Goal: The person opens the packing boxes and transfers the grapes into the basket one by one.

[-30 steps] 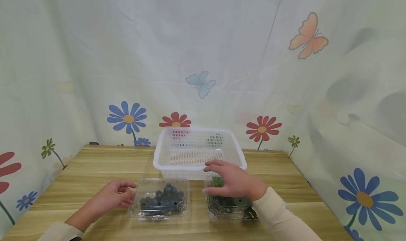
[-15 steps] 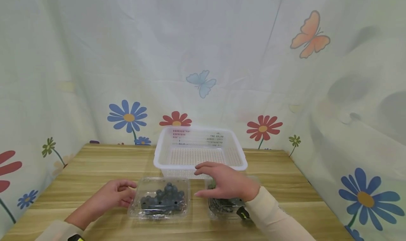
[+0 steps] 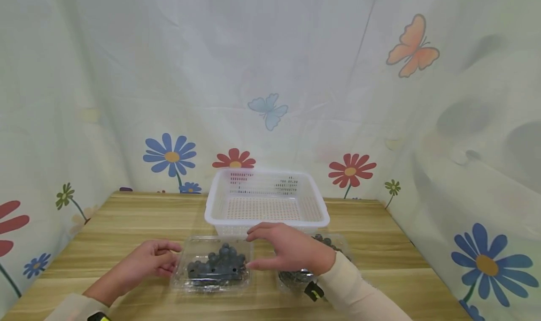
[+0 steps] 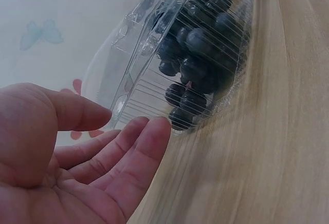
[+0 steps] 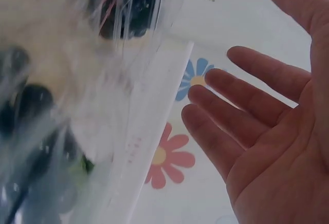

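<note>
A clear plastic clamshell box (image 3: 179,279) holding dark grapes (image 3: 224,264) sits on the wooden table, left of centre. At its left side is my left hand (image 3: 150,260), thumb and fingers apart, fingertips right at the box edge; the left wrist view shows the ribbed wall (image 4: 146,93) just past them. My right hand (image 3: 291,249) is spread, its fingertips close to that box's right edge. Beneath the right hand and forearm lies a second clear box (image 3: 289,283) of dark grapes (image 3: 323,239), partly covered. The right wrist view shows the open palm (image 5: 282,162) with nothing in it.
Behind the boxes stands a white perforated plastic basket (image 3: 230,229). Past the table's back edge hangs a pale curtain (image 3: 211,77) with flowers and butterflies. A dark strap (image 3: 314,291) shows at the right wrist. Bare wooden tabletop (image 3: 148,213) extends to the left.
My right hand has moved left from above the right box to the right edge of the left box, uncovering grapes in the right box. The left hand stays nearly in place.
</note>
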Demonstrator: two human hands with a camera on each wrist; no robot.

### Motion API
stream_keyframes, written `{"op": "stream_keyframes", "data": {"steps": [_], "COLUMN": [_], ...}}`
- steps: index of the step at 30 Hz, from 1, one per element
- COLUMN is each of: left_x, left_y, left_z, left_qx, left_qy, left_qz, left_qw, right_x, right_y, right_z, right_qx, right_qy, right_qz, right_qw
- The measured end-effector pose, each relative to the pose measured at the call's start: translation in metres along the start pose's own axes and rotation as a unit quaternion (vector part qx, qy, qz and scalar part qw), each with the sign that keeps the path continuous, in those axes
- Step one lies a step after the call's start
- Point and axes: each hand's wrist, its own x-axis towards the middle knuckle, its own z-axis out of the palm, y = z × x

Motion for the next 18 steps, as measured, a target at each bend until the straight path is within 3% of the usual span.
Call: {"op": "stream_keyframes", "data": {"steps": [10, 18], "left_x": [0.002, 0.002], "left_y": [-0.005, -0.008], "left_z": [-0.004, -0.007], "left_qx": [-0.030, -0.073], "left_qy": [-0.048, -0.095], "left_qz": [-0.008, -0.006], "left_qw": [0.9983, 0.9928], "right_x": [0.009, 0.018], "right_y": [-0.015, -0.031], "right_z": [0.017, 0.031], "right_qx": [0.024, 0.004], "right_qy": [-0.011, -0.009], "right_qz": [0.000, -0.013], "right_qw": [1.000, 1.000]}}
